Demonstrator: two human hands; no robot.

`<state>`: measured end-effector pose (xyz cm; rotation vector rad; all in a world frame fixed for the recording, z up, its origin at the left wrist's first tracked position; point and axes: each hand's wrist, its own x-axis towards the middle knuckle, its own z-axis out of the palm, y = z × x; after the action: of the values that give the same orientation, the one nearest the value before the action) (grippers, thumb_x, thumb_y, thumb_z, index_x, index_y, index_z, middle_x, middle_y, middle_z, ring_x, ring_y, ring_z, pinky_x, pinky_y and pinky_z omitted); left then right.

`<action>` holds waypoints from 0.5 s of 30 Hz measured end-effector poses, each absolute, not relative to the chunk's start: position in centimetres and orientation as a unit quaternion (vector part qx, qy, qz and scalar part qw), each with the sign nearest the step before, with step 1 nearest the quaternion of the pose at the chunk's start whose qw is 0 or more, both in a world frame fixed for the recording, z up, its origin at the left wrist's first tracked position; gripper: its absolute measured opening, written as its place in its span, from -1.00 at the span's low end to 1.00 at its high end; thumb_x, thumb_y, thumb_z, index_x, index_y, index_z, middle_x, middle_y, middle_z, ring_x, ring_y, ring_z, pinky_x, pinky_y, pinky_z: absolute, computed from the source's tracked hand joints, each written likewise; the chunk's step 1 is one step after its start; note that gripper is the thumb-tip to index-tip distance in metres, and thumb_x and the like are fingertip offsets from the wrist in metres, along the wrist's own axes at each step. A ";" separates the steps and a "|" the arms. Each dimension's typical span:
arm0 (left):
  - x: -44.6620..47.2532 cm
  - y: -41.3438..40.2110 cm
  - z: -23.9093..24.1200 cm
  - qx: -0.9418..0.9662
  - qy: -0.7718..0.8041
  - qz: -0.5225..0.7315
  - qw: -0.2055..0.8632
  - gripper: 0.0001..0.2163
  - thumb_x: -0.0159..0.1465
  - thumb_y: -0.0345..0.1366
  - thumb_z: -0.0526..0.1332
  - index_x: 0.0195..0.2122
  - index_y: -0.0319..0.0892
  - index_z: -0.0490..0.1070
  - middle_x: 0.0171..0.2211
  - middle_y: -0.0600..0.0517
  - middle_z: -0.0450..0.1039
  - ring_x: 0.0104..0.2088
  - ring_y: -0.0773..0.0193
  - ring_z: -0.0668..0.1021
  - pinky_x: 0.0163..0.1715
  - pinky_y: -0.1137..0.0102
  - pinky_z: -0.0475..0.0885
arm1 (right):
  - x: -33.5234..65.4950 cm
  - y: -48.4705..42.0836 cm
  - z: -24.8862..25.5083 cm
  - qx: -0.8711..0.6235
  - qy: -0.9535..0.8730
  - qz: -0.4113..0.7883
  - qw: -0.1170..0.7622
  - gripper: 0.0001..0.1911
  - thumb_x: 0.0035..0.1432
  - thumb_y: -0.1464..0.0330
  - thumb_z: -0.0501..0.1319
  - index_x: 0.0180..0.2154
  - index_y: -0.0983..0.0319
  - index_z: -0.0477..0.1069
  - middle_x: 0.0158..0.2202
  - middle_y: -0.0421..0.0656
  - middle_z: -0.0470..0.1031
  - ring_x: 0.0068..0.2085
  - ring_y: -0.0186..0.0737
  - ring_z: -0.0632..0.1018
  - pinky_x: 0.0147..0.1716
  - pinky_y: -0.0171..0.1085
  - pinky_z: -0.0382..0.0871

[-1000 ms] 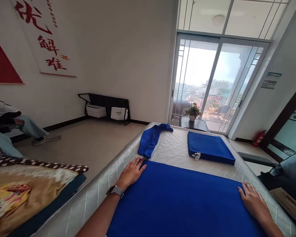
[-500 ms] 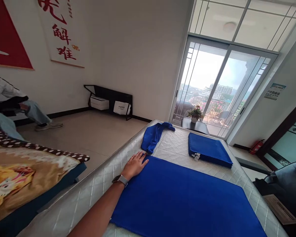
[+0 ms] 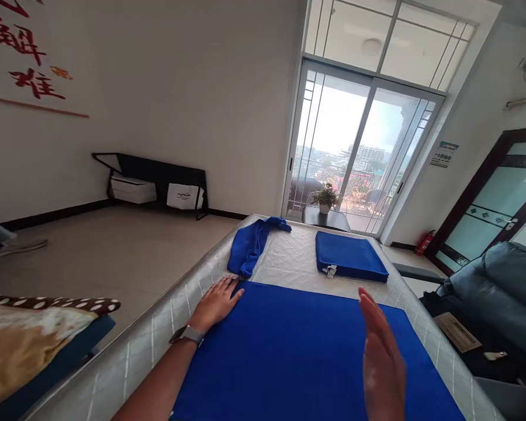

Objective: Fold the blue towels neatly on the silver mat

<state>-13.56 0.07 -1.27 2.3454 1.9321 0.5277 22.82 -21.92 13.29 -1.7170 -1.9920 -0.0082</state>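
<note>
The left hand (image 3: 216, 304) lay palm down, fingers spread and grasping nothing, on the far left corner of the blue cloth (image 3: 298, 351), its fingertips just short of a rumpled blue piece (image 3: 249, 245). A watch (image 3: 187, 334) circled that wrist. The right hand (image 3: 381, 351) was held edge-on over the right part of the cloth, fingers straight and together, with nothing seen in its grasp; whether its lower edge touched the fabric could not be told. The cloth was spread flat on the near part of the mattress (image 3: 284, 263), its far right corner uncovered by either hand. Beyond it, on the right, sat a neat blue stack (image 3: 355, 254) with white tags (image 3: 330, 270) at its near side. To the left of the mattress was a blanket (image 3: 35, 339) with a dotted brown edge; to the right, a dark sofa (image 3: 504, 292). Past the far end stood a potted plant (image 3: 325, 196) before a sliding glass door (image 3: 359, 146), with a black shelf (image 3: 158, 166) along the wall to the left.
</note>
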 end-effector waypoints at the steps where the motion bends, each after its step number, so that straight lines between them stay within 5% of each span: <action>1: -13.7 0.2 -1.5 0.762 0.623 0.175 0.024 -0.42 0.43 -0.02 -0.04 0.36 -0.24 0.23 0.39 -0.22 0.19 0.40 -0.04 0.21 0.37 -0.02 0.07 | 21.2 -21.2 13.2 -0.618 -0.737 0.033 0.273 -0.48 0.46 0.07 -0.11 0.35 -0.01 0.18 0.36 -0.12 0.26 0.31 0.03 0.34 0.18 0.07 0.40; 3: -13.8 0.5 -2.0 0.765 0.616 0.185 0.014 -0.44 0.42 -0.02 -0.03 0.34 -0.23 0.26 0.37 -0.22 0.24 0.39 -0.05 0.24 0.35 -0.03 0.11 | 17.6 -19.4 12.4 -0.573 -0.753 0.124 0.298 -0.43 0.47 0.10 -0.22 0.38 0.01 0.14 0.38 -0.18 0.25 0.37 -0.01 0.26 0.27 0.05 0.31; 5: -14.0 0.7 -2.3 0.769 0.612 0.186 0.003 -0.44 0.42 -0.03 -0.03 0.33 -0.22 0.27 0.36 -0.21 0.25 0.38 -0.05 0.25 0.34 -0.03 0.13 | 14.2 -17.2 10.9 -0.528 -0.782 0.182 0.278 -0.44 0.45 0.10 -0.13 0.36 0.09 0.20 0.38 -0.15 0.25 0.40 -0.03 0.22 0.36 0.06 0.17; 15: -14.4 0.5 -2.5 0.784 0.603 0.144 -0.022 -0.42 0.43 -0.01 -0.08 0.34 -0.23 0.27 0.39 -0.22 0.19 0.40 -0.07 0.21 0.34 -0.02 0.16 | 5.3 -9.3 4.9 -0.541 -0.810 0.143 0.177 -0.33 0.43 0.10 -0.09 0.42 0.29 0.04 0.46 -0.01 -0.02 0.46 0.00 0.00 0.40 0.14 -0.07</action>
<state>-14.39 0.54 -2.48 2.4988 1.9232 0.4588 5.27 -9.30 4.85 -1.5303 -2.2929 0.4045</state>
